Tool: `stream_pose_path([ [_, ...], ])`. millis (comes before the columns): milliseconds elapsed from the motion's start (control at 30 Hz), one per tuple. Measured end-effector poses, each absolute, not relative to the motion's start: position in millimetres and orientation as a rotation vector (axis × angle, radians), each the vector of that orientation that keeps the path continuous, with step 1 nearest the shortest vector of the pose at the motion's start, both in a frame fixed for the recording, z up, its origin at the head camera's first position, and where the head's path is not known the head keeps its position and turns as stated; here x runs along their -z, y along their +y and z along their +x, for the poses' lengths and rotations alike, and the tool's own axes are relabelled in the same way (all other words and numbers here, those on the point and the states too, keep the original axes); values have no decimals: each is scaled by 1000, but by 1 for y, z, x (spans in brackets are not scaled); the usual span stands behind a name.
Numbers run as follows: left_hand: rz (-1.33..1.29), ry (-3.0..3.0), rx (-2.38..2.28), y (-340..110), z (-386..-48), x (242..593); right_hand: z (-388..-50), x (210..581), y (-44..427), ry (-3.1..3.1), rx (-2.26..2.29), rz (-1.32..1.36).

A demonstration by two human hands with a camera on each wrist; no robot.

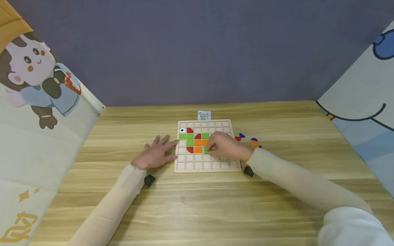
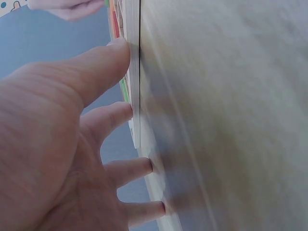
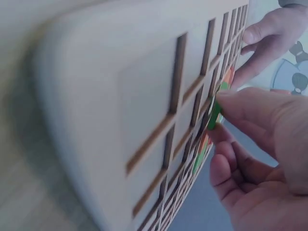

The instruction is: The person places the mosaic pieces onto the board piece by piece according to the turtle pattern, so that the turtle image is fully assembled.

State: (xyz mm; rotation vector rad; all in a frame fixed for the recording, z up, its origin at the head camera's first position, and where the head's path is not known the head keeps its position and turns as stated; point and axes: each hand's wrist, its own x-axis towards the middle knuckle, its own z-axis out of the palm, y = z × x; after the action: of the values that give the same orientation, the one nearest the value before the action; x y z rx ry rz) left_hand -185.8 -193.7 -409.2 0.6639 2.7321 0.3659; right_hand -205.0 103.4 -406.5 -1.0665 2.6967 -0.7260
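A wooden grid board [image 1: 187,167] lies on the table, with green, orange and red pieces and a white eye piece [image 1: 182,130] in its upper left and middle cells. My right hand [image 1: 226,145] is over the board's middle; in the right wrist view its thumb and a finger pinch a green piece [image 3: 215,113] at the grid. Beside the board's left edge, my left hand [image 1: 155,152] is spread, and in the left wrist view its thumb and index fingertip touch the board's side [image 2: 135,72].
A small picture card [image 1: 204,115] lies behind the board. Right of the board are loose pieces: a red one [image 1: 238,138], a blue one [image 1: 242,135] and an orange one [image 1: 254,143] among others, close to my right forearm. A dark wall stands behind the table.
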Motion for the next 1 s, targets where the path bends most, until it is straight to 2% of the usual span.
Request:
stream_pose_path([
  [233, 667, 2732, -372, -192, -186, 409, -206, 407, 94, 2718, 690, -950],
  [1000, 668, 2731, -361, -194, -185, 409, -201, 399, 94, 2687, 658, -996],
])
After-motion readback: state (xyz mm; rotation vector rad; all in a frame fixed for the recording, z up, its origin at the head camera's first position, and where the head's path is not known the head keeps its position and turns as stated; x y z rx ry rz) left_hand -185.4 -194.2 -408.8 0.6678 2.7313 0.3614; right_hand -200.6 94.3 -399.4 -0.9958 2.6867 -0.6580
